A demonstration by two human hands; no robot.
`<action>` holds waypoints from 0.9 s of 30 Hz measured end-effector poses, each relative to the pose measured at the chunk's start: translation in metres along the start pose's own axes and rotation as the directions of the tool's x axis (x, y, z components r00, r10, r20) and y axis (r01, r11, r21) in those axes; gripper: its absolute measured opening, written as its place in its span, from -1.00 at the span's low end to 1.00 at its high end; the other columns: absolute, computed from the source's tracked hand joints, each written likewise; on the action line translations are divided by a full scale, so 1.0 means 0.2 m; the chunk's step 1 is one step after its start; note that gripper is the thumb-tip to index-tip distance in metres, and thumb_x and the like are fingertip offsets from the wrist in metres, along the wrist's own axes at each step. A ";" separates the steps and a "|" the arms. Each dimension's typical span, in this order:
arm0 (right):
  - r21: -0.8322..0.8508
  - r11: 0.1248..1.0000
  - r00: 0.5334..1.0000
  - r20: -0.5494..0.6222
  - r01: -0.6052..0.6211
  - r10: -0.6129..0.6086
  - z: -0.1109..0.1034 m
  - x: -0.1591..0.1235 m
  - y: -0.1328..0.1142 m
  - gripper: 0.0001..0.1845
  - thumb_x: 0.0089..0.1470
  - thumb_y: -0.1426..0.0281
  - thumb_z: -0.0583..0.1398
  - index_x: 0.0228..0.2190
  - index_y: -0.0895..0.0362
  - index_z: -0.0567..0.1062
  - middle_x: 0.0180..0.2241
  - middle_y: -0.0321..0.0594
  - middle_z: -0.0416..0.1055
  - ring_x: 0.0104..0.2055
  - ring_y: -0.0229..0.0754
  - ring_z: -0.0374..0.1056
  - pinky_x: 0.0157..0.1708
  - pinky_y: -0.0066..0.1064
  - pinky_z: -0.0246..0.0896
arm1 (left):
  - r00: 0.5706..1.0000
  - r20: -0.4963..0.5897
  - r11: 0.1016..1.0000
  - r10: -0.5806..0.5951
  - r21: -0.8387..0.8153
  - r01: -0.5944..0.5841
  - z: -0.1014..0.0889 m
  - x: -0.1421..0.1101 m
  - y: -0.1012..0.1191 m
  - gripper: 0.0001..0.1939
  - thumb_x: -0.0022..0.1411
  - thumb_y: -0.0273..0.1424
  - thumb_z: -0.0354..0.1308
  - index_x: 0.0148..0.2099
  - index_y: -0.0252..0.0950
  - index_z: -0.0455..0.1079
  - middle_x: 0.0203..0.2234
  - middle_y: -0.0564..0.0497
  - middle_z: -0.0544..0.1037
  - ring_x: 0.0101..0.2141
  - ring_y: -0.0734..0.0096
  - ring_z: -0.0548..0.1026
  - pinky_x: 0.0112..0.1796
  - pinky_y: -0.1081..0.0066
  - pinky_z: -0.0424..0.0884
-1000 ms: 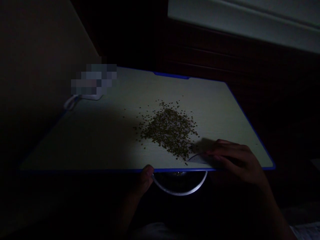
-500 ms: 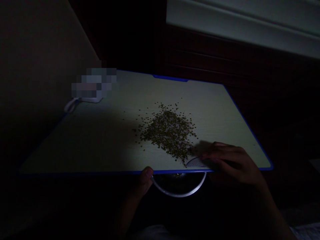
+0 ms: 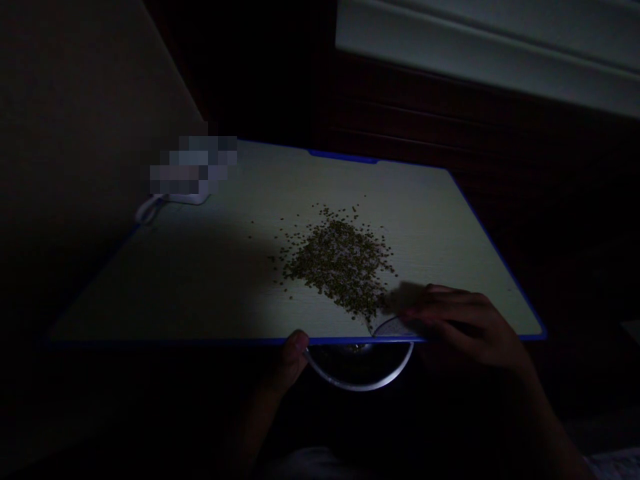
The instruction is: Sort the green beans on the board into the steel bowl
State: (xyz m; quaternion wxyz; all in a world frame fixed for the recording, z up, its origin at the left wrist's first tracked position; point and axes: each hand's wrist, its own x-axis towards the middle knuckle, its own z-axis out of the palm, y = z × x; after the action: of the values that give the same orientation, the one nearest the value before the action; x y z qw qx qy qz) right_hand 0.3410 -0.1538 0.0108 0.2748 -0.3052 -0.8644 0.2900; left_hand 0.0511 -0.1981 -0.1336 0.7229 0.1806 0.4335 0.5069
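A heap of small olive-green beans (image 3: 340, 260) lies on a pale tabletop with a blue rim (image 3: 200, 267). My left hand (image 3: 289, 363) grips the rim of a round metal bowl (image 3: 361, 373) held just under the table's near edge. My right hand (image 3: 465, 327) rests on the table at the near right of the heap, fingers closed on a thin clear curved piece (image 3: 393, 325) whose edge touches the beans. A few beans show inside the bowl.
A small white device (image 3: 187, 193) with a white cord (image 3: 147, 210) sits at the table's far left corner. A pale wall stands to the left, a light ledge (image 3: 475, 47) above. The surroundings are very dark.
My right hand has slid the clear piece slightly leftwards along the near edge into the heap. The bowl and left hand stay in place.
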 end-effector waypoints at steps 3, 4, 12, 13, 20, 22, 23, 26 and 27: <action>0.006 1.000 1.000 -0.002 -0.016 0.016 0.00 0.00 0.00 -0.69 0.20 0.50 0.15 -0.05 0.03 0.54 -0.15 -0.17 0.59 -0.15 -0.10 0.49 -0.08 -0.18 0.35 | 0.999 -0.030 1.000 0.012 0.003 -0.012 -0.01 0.00 -0.01 -0.62 -0.32 -0.03 0.35 -0.68 -0.15 0.29 -0.74 0.00 0.44 -0.34 -0.11 0.55 -0.19 -0.03 0.46; 0.008 1.000 1.000 -0.005 -0.021 0.021 0.00 -0.01 0.00 -0.69 0.20 0.49 0.15 -0.06 0.04 0.55 -0.16 -0.16 0.60 -0.15 -0.09 0.49 -0.08 -0.17 0.35 | 0.999 -0.038 1.000 0.011 -0.004 -0.011 0.00 0.00 -0.01 -0.62 -0.33 -0.04 0.35 -0.69 -0.14 0.28 -0.75 0.01 0.42 -0.35 -0.11 0.55 -0.19 -0.04 0.46; 0.009 1.000 0.998 -0.066 0.000 0.001 0.01 0.00 0.00 -0.67 0.20 0.51 0.16 -0.04 0.02 0.54 -0.14 -0.18 0.59 -0.12 -0.11 0.49 -0.10 -0.22 0.36 | 0.993 -0.101 0.986 -0.065 -0.162 0.048 0.06 -0.03 0.04 -0.69 -0.38 -0.18 0.39 -0.72 -0.15 0.31 -0.72 -0.03 0.50 -0.20 -0.27 0.56 -0.11 -0.07 0.44; 0.006 1.000 0.997 -0.073 -0.019 0.019 0.01 0.00 0.00 -0.68 0.21 0.51 0.16 -0.04 0.03 0.54 -0.14 -0.18 0.59 -0.11 -0.12 0.49 -0.11 -0.24 0.37 | 0.991 -0.102 0.982 -0.086 -0.178 0.067 0.06 -0.03 0.04 -0.71 -0.36 -0.19 0.39 -0.71 -0.16 0.34 -0.69 -0.04 0.53 -0.19 -0.26 0.56 -0.10 -0.07 0.44; 0.044 0.989 0.980 -0.140 -0.139 0.144 0.01 0.00 0.01 -0.74 0.24 0.47 0.15 -0.09 0.05 0.56 -0.16 -0.21 0.58 -0.15 -0.17 0.49 -0.18 -0.30 0.37 | 0.997 0.020 0.984 -0.074 -0.164 0.076 0.10 -0.09 0.09 -0.76 -0.15 -0.19 0.35 -0.57 -0.25 0.48 -0.51 -0.10 0.65 -0.15 -0.16 0.56 -0.08 0.01 0.44; 0.075 0.988 0.978 -0.149 -0.136 0.146 0.00 0.00 0.02 -0.75 0.25 0.45 0.13 -0.10 0.05 0.55 -0.18 -0.20 0.56 -0.16 -0.18 0.48 -0.19 -0.31 0.37 | 0.998 0.026 0.981 -0.060 -0.182 0.063 0.13 -0.11 0.11 -0.76 -0.10 -0.19 0.33 -0.53 -0.28 0.51 -0.51 -0.10 0.64 -0.15 -0.12 0.56 -0.08 0.04 0.44; 0.079 0.988 0.979 -0.143 -0.134 0.145 0.00 0.01 0.03 -0.75 0.26 0.45 0.12 -0.10 0.06 0.54 -0.19 -0.20 0.56 -0.17 -0.19 0.47 -0.20 -0.31 0.36 | 0.999 0.008 0.981 -0.048 -0.189 0.048 0.15 -0.12 0.11 -0.77 -0.08 -0.21 0.32 -0.51 -0.29 0.51 -0.52 -0.09 0.64 -0.16 -0.10 0.56 -0.08 0.06 0.44; 0.057 0.988 0.979 -0.137 -0.144 0.151 0.00 0.04 0.03 -0.75 0.26 0.43 0.12 -0.07 0.07 0.52 -0.20 -0.16 0.52 -0.19 -0.18 0.45 -0.23 -0.31 0.35 | 0.995 -0.099 0.973 -0.010 -0.230 -0.013 0.18 -0.15 0.13 -0.83 -0.06 -0.29 0.33 -0.50 -0.29 0.49 -0.53 -0.02 0.62 -0.20 0.02 0.58 -0.07 0.13 0.44; 0.049 0.988 0.977 -0.146 -0.149 0.155 0.01 0.05 0.02 -0.75 0.26 0.43 0.12 -0.06 0.07 0.51 -0.21 -0.16 0.51 -0.20 -0.18 0.44 -0.23 -0.30 0.34 | 0.992 -0.129 0.970 -0.008 -0.242 -0.023 0.19 -0.15 0.13 -0.85 -0.06 -0.32 0.34 -0.47 -0.29 0.50 -0.53 0.00 0.62 -0.21 0.07 0.58 -0.07 0.16 0.44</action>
State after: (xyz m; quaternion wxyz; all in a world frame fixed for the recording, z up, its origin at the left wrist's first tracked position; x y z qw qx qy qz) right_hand 0.3355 -0.1447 0.0091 0.3214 -0.3861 -0.8100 0.3027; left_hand 0.0638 -0.2065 -0.0796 0.7081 0.0592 0.4132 0.5695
